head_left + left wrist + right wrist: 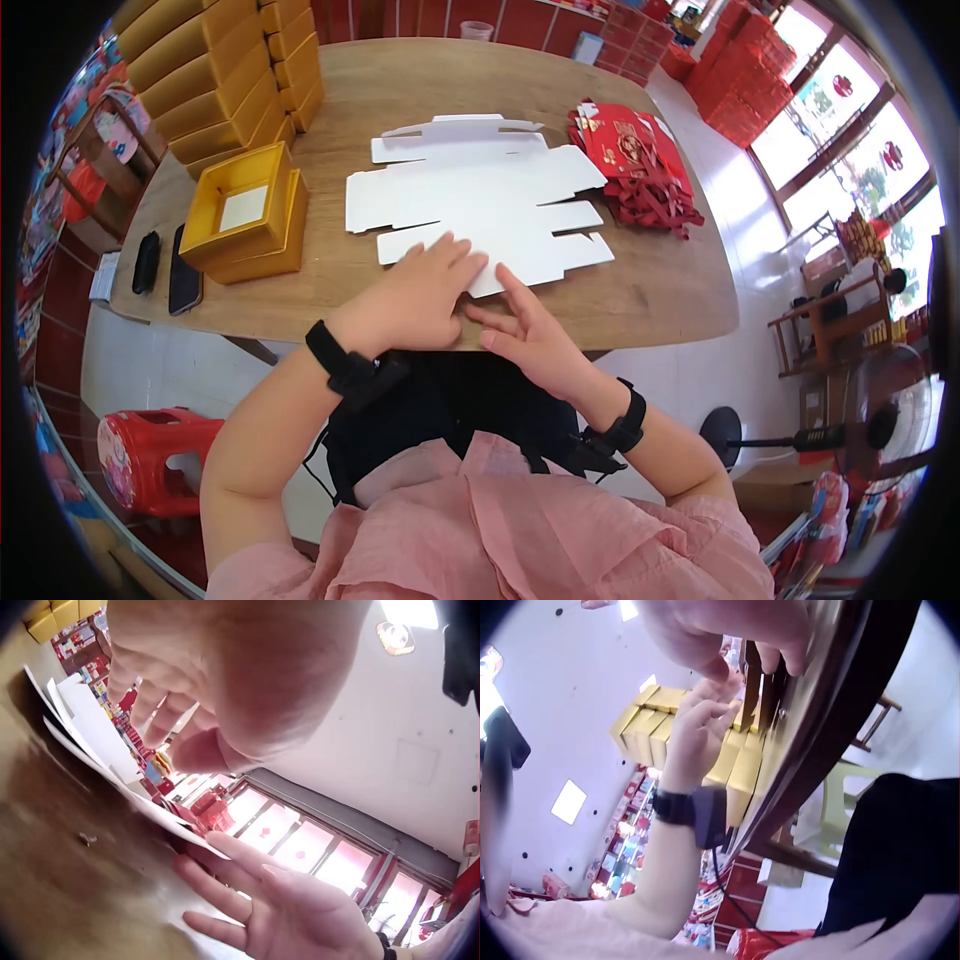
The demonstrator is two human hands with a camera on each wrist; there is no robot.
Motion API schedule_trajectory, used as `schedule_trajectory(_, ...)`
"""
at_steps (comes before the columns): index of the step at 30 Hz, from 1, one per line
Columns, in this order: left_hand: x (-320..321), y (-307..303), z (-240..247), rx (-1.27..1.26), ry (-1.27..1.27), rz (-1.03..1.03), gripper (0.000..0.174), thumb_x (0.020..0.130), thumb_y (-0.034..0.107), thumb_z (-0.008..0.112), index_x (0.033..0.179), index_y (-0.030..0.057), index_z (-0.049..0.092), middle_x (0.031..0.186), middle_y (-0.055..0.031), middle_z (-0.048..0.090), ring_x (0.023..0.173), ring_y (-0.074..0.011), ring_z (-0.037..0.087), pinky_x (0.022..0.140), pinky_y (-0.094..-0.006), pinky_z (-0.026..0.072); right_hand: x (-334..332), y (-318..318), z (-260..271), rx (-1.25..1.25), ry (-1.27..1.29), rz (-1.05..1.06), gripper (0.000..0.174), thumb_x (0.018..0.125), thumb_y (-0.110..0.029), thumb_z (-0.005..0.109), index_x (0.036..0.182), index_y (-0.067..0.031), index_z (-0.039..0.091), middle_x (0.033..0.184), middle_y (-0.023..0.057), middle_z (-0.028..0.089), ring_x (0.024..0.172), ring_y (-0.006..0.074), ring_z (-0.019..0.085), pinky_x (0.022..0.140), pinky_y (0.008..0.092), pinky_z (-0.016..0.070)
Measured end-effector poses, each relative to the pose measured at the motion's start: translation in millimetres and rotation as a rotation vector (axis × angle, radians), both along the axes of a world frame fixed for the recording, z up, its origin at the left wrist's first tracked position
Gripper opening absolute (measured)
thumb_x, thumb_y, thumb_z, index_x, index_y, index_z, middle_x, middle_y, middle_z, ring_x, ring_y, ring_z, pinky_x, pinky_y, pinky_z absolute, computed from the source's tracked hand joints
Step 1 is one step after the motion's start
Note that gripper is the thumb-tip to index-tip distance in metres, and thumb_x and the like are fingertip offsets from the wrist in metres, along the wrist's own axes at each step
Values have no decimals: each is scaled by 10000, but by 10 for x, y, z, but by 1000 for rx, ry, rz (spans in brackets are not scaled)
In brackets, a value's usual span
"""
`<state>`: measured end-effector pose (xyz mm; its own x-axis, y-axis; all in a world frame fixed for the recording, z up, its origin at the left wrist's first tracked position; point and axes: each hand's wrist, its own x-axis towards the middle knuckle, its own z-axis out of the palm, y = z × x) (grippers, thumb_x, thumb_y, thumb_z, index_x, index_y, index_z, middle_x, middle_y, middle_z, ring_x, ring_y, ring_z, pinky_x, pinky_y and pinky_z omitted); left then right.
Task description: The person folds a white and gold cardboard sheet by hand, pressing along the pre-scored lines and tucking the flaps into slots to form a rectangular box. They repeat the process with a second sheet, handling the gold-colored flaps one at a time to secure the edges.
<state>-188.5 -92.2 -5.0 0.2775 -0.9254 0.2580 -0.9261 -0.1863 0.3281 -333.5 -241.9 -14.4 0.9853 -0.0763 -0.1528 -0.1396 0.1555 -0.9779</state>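
Note:
A flat white die-cut card point(480, 190) with flaps and slots lies on the wooden table, its near edge close to the person. The left hand point(425, 295) lies over the card's near left part, fingers extended and reaching onto it. Beside it, the right hand point(530, 335) is at the near corner, index finger touching the card's edge, the other fingers loosely extended. In the left wrist view the card point(101, 769) is seen edge-on, slightly raised off the table, with the right hand point(289, 907) at its near end and the left hand point(217, 682) above it.
Yellow boxes point(215, 75) are stacked at the back left, with an open yellow box point(245, 210) before them. A phone point(186, 270) and a black case point(146, 262) lie at the left edge. Red bags with ribbons point(640, 160) lie right of the card.

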Motion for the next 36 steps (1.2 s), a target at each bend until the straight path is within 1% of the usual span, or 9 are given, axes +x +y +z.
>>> schedule_trajectory(5,-124,-24,-78,-52,-27,63,475,758,29,653,1222,-6,556,1213,-198,591,1120,-375,588,898,-431,511,-1,-125,-110,-42,7,131,780,923,10,578,1555,18,121,1537,169,347,1391,255,435,988,289,475)
schedule_trajectory(7,-62,-31,-168,-16,-73,62,431,768,27,649,1191,-5,568,1169,-182,609,1073,-361,606,866,-425,521,-51,-81,-39,-264,-48,153,693,937,26,564,1542,-3,230,1459,150,436,1329,187,478,1024,302,449)
schedule_trajectory(11,-36,-27,-184,1,-101,92,325,792,11,633,1115,-9,598,1060,-148,648,957,-331,641,779,-413,538,-127,-92,171,-321,-36,143,623,890,14,611,1468,-9,382,1301,141,534,1220,232,538,988,344,462)
schedule_trajectory(13,-15,-18,-207,-26,-120,70,318,796,6,626,1113,-12,600,1057,-152,648,949,-335,641,768,-414,539,-138,-160,219,-1089,-391,3,559,822,-22,668,1356,-43,504,1179,124,566,1144,281,547,973,405,441)
schedule_trajectory(14,-11,-14,-216,-56,-136,65,311,800,0,619,1111,-14,603,1053,-155,649,941,-339,641,756,-415,540,-116,-211,205,-1087,-384,-11,559,822,-22,668,1356,-43,504,1179,124,566,1144,281,547,973,405,441)
schedule_trajectory(17,-24,14,-171,-28,-187,70,305,799,-12,609,1104,-11,611,1044,-151,653,937,-335,638,777,-412,531,-13,-389,49,-1593,-509,-174,382,818,-97,625,1200,-89,607,1120,70,615,1118,224,577,993,490,404)
schedule_trajectory(21,-96,89,-61,-66,-261,53,322,786,-13,612,1107,-5,615,1042,-139,646,945,-321,627,810,-404,517,-10,-528,-66,-1691,-435,-139,455,756,-83,703,1198,-121,600,1173,35,617,1158,193,575,1080,497,365)
schedule_trajectory(27,-249,211,-19,2,-236,37,367,741,-18,641,1106,0,613,1042,-126,618,973,-315,602,841,-406,498,-68,-464,-119,-1629,-502,-78,341,779,-127,679,1116,-86,645,1069,52,648,1053,213,610,1055,466,402)
schedule_trajectory(36,-312,145,-30,19,-233,60,470,649,44,757,1090,18,598,992,-97,597,959,-292,585,843,-400,473,-90,-439,-131,-1587,-480,-25,408,708,-124,722,1106,-78,645,1043,57,645,1022,235,603,1006,454,434)
